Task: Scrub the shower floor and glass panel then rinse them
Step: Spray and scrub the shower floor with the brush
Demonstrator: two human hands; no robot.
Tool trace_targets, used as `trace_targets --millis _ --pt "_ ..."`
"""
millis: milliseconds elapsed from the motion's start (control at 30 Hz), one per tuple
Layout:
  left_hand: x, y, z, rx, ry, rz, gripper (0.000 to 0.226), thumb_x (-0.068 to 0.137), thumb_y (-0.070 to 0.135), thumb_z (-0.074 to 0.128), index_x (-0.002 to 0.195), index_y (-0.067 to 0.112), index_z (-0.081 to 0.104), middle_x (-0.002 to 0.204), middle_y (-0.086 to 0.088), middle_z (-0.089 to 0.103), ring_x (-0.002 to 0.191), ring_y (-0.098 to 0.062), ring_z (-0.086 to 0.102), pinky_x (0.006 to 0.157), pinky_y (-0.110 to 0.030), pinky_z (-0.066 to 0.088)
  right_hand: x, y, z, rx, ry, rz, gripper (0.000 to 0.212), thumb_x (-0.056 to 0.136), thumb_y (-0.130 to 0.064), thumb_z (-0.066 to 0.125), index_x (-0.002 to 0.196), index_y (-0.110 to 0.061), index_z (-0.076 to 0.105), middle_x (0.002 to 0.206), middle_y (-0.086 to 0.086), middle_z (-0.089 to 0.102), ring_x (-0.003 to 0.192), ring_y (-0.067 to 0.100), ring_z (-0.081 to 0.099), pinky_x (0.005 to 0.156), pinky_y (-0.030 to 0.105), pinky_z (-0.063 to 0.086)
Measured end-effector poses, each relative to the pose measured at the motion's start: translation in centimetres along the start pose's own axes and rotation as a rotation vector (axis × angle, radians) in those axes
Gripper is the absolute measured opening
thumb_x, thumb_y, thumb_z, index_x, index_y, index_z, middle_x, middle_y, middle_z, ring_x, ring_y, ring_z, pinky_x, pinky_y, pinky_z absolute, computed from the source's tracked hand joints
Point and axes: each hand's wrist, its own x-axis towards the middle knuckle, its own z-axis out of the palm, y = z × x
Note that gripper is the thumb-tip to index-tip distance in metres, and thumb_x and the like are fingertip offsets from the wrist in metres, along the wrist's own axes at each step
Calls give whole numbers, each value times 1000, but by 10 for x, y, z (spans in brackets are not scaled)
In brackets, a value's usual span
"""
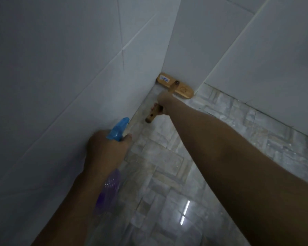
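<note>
A wooden scrub brush (175, 85) lies with its head on the shower floor (167, 166), pushed into the far corner where the two tiled walls meet. My right hand (164, 102) grips its short wooden handle, whose end sticks out below my fist. My left hand (106, 148) holds a spray bottle (108, 189) with a blue trigger head and purple liquid, its nozzle pointing toward the corner along the left wall. No glass panel is visible.
White tiled walls rise on the left (60, 86) and at the back (238, 50). The floor is grey-beige mosaic tile, wet and reflecting a light strip (185, 212) near the bottom.
</note>
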Motion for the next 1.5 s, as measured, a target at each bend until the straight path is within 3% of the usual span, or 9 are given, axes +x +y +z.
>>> trace_targets --millis 200,367,467,600,733,933,1133,1300,1500 --pt "1 -2 -1 9 10 23 43 80 32 76 63 -5 61 62 -24 65 59 -39 67 55 -48 56 -12 0 -5 -94 27 -19 13 108 -17 33 109 -7 41 77 9 44 61 22 46 42 33 52" --pt "1 3 0 -59 -25 -45 43 69 45 72 64 3 67 62 -16 69 57 -33 69 60 -49 61 -31 46 -32 -330 41 11 30 110 -22 30 91 -6 47 74 13 46 58 23 49 58 38 50" --pt "1 7 3 -106 -14 -43 44 68 45 70 67 1 67 64 -18 69 59 -36 69 62 -52 60 -54 100 -48 -523 48 -91 32 111 -27 27 113 -6 52 80 11 51 61 25 55 49 30 53" --pt "-7 14 7 -87 -61 -21 38 73 43 69 73 4 70 68 -16 71 63 -35 70 65 -51 61 -100 152 -88 -542 84 -16 51 108 -50 29 119 -5 50 97 18 56 67 31 59 57 44 60" --pt "-23 14 20 -13 -183 43 37 71 50 78 71 14 69 68 -6 71 65 -29 70 70 -45 62 -151 188 -131 -616 25 16 34 111 -31 33 134 -9 43 99 16 54 76 31 59 76 50 62" --pt "-39 13 45 42 -197 48 45 72 50 84 70 9 66 69 -11 69 67 -29 69 63 -40 58 -169 216 -157 -541 53 68 46 107 -52 26 113 -11 46 78 10 53 53 19 52 48 33 53" --pt "-42 18 44 -34 -204 83 34 78 44 83 72 14 69 71 -13 71 54 -22 63 60 -37 57 -104 154 -144 -451 103 -64 45 109 -45 27 109 -5 48 65 14 51 44 23 49 46 33 49" --pt "-41 11 42 -22 -230 193 31 73 43 86 72 16 70 68 -4 70 62 -22 68 68 -38 58 -75 104 -145 -402 133 -74 42 108 -44 28 117 -9 48 61 10 48 43 21 46 46 31 47" --pt "-36 16 43 -36 -146 110 35 77 35 83 64 9 64 62 -6 64 61 -23 64 57 -26 45 -99 158 -166 -523 170 -77 47 106 -51 27 111 -9 48 74 10 52 49 20 49 42 28 48"
